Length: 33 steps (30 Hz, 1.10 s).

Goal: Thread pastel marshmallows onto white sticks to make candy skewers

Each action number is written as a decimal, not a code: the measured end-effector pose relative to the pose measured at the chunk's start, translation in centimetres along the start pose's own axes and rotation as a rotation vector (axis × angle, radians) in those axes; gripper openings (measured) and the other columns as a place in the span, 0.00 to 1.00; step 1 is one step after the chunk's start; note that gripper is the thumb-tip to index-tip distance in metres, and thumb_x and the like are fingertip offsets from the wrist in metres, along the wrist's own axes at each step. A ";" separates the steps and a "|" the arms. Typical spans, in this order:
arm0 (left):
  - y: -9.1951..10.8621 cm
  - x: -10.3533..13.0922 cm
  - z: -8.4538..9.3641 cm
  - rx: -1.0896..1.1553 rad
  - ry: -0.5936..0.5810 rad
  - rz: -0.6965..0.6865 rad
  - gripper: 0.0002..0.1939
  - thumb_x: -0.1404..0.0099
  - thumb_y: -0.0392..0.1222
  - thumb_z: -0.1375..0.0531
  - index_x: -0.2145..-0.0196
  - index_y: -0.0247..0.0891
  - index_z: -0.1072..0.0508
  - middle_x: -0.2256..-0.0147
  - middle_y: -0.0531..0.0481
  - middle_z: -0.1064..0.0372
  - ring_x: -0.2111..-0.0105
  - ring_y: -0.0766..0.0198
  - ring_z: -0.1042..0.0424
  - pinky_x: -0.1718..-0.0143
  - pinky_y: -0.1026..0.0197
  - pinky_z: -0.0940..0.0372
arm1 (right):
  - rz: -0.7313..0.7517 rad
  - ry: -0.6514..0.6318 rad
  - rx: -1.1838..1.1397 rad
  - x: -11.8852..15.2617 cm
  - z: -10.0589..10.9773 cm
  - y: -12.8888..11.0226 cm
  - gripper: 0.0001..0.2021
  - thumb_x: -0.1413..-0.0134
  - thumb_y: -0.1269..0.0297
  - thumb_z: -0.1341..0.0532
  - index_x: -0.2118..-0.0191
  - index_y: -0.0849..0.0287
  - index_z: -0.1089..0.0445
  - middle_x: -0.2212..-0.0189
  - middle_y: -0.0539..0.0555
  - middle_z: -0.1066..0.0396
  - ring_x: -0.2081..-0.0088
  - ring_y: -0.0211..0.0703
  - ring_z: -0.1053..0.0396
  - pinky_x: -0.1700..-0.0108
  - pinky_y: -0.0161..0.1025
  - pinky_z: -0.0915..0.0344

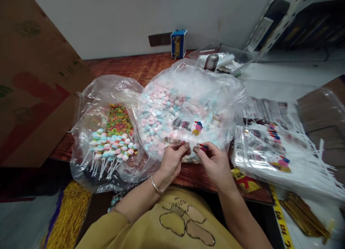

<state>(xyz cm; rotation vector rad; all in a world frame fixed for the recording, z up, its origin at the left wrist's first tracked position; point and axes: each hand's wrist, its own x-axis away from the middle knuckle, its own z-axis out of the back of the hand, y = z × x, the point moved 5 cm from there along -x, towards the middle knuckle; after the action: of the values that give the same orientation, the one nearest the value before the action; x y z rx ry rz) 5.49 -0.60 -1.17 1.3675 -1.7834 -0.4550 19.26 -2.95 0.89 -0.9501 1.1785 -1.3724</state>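
My left hand [172, 162] and my right hand [215, 164] are close together at the front of a large clear bag [196, 80] of pink, blue and white marshmallows [151, 128]. Thumbs and forefingers of both are pinched at the edge of a small clear printed plastic bag [175, 141]; colourful print shows at the right fingertips. Just beyond lies another printed packet [198, 127], on top of the marshmallows. To the left, an opened clear bag [107, 85] holds marshmallow sticks [113, 146] and a heap of small coloured candy rings [119, 119].
On the right sits a stack of clear printed bags with white sticks [280, 152]. Behind are a small blue box-shaped device [179, 44] and a clear tray [237, 67]. A cardboard box [35, 80] stands at left. Gold twist ties [304, 215] lie at lower right.
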 end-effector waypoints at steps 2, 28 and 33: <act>-0.2 0.2 0.4 0.019 0.005 -0.017 0.20 0.61 0.44 0.21 0.74 0.33 0.24 0.77 0.55 0.29 0.78 0.73 0.32 0.71 0.67 0.35 | 0.019 -0.003 0.051 0.2 0.0 -0.2 0.12 0.41 0.55 0.36 0.70 0.58 0.29 0.74 0.48 0.32 0.70 0.40 0.37 0.66 0.36 0.40; 0.2 0.2 4.1 0.180 0.163 -0.075 0.33 0.67 0.55 0.21 0.72 0.37 0.33 0.79 0.61 0.38 0.81 0.74 0.39 0.78 0.68 0.43 | 0.326 0.186 0.053 3.4 0.0 -3.4 0.07 0.36 0.58 0.38 0.59 0.54 0.26 0.61 0.54 0.29 0.57 0.46 0.30 0.53 0.43 0.32; 1.1 0.9 4.1 0.060 0.143 -0.256 0.30 0.65 0.57 0.22 0.75 0.37 0.31 0.77 0.58 0.35 0.77 0.72 0.36 0.75 0.67 0.40 | 0.269 0.104 0.028 3.2 -2.2 -3.1 0.08 0.37 0.58 0.37 0.64 0.56 0.26 0.55 0.58 0.28 0.51 0.49 0.29 0.49 0.45 0.31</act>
<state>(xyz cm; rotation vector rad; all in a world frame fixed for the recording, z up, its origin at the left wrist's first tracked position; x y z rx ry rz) 1.60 -1.81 -2.49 1.6375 -1.5245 -0.4300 16.03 -5.91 3.25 -0.6788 1.3103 -1.2289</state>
